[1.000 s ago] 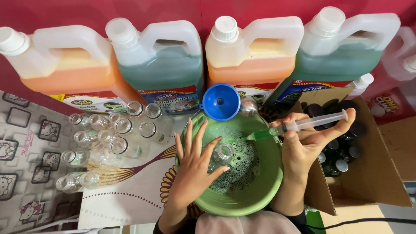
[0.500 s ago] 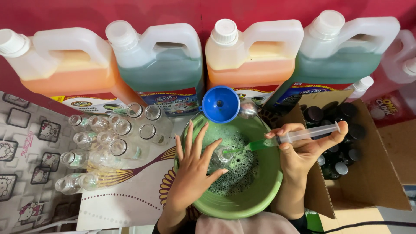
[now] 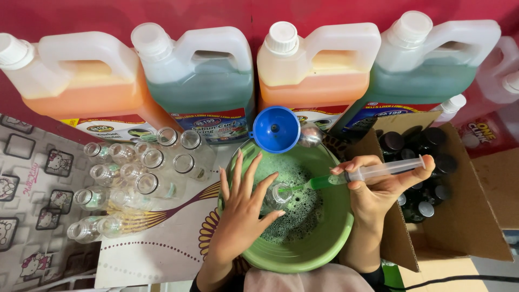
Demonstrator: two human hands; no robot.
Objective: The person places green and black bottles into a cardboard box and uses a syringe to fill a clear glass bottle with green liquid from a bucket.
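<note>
Four jugs, one funnel

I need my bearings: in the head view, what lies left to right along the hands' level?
Cluster of empty clear bottles → left hand → small clear bottle → syringe in right hand → cardboard box of dark-capped bottles.

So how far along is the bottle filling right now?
Early, it seems. Done: green foamy liquid sits ready in the green plastic basin. In hand: the left hand steadies a small clear bottle while the right hand aims a plastic syringe into it. Left: the cluster of empty clear bottles.
</note>
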